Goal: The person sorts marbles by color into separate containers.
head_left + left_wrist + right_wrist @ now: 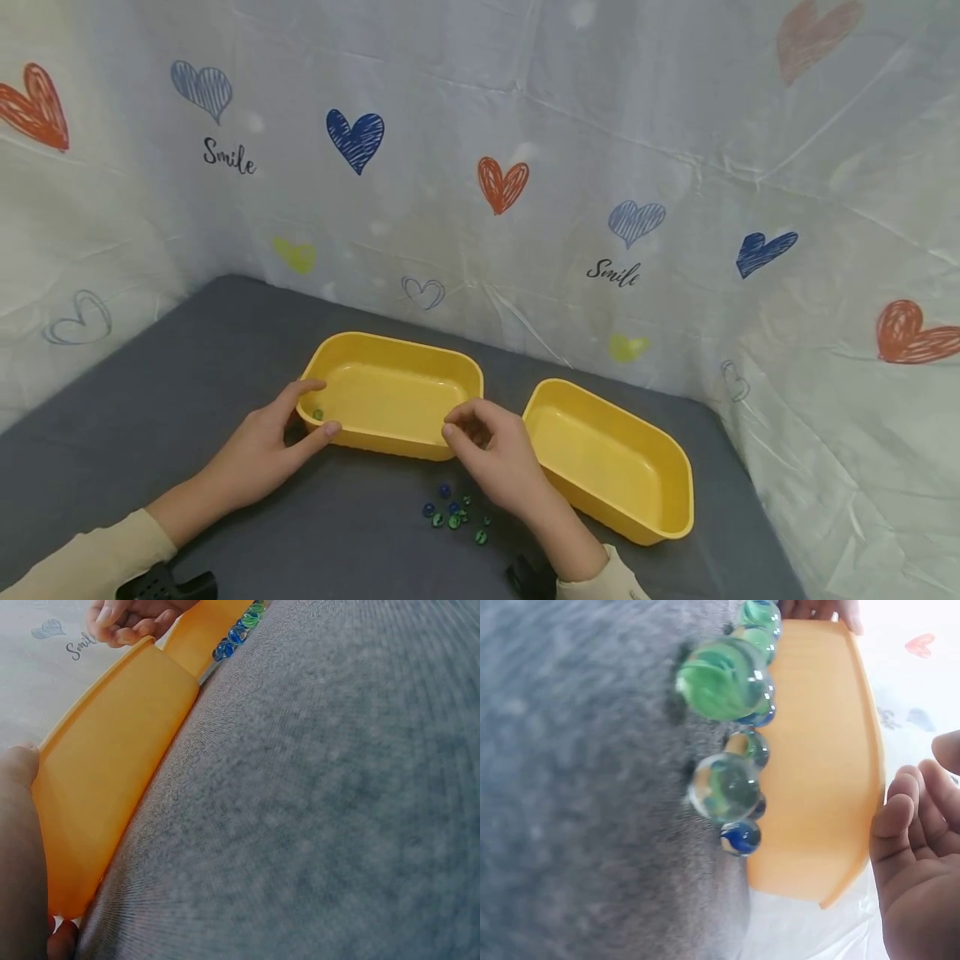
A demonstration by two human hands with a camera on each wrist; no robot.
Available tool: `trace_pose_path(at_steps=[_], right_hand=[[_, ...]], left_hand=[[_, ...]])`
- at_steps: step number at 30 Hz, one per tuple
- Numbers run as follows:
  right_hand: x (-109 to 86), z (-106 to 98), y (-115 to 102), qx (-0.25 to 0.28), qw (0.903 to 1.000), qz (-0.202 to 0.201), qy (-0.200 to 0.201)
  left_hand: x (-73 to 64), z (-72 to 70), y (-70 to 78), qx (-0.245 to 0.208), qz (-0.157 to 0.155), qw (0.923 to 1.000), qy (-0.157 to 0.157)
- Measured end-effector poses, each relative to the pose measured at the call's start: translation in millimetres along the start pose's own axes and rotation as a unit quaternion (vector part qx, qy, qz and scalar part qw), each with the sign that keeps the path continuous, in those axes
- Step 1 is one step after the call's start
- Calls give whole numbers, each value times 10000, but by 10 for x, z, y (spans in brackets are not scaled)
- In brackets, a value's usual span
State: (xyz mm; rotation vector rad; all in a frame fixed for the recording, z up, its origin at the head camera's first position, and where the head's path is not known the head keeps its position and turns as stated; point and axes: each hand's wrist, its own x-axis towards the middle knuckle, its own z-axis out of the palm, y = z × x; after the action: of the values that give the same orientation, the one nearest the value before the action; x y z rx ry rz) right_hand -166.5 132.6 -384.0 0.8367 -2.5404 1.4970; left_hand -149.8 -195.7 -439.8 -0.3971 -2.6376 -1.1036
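Observation:
My left hand (258, 450) grips the left end of a yellow plastic tub (405, 435), thumb on the front rim and fingers over the side. Inside that tub, near the thumb, lies a green marble (318, 414). Over the tub's front right corner is my right hand (498, 454), its fingers loosely bent; nothing shows between them in the right wrist view. Several green marbles (453, 522) and blue marbles (428, 509) lie in a loose cluster on the grey cloth, in front of the tub. The right wrist view shows the marbles (726, 787) large and close.
A second yellow tub (630, 523) stands at the right, angled, partly behind my right forearm. Grey cloth (360, 533) covers the surface. A white curtain (450, 75) printed with hearts hangs behind and at both sides.

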Motion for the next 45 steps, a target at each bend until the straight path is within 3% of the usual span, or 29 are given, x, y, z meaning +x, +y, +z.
trace_pose_path(at_steps=[4, 9, 19, 24, 31, 35, 40, 45], right_hand=[[-33, -22, 62, -22, 9997, -197, 123], [-52, -20, 59, -18, 9997, -133, 219], [-86, -86, -299, 90, 9997, -36, 221], [-62, -129, -343, 130, 9998, -58, 153], [-125, -220, -214, 47, 9997, 195, 158], [-194, -225, -49, 68, 9993, 337, 122], [-271, -195, 40, 236, 9994, 260, 42], [-328, -199, 38, 201, 9995, 229, -117]], left_hand=[[7, 21, 14, 20, -9, 10000, -13], [18, 10, 28, -3, 44, 10000, -47], [72, -17, 32, 25, 71, 9998, -169], [110, -25, -2, 46, 123, 9999, -103], [109, 53, -13, -127, 84, 9998, -161], [71, 21, -32, -40, -16, 10000, -35], [36, -37, -55, 36, -81, 9999, -80], [10, 1, -45, 96, -87, 9999, -53]])
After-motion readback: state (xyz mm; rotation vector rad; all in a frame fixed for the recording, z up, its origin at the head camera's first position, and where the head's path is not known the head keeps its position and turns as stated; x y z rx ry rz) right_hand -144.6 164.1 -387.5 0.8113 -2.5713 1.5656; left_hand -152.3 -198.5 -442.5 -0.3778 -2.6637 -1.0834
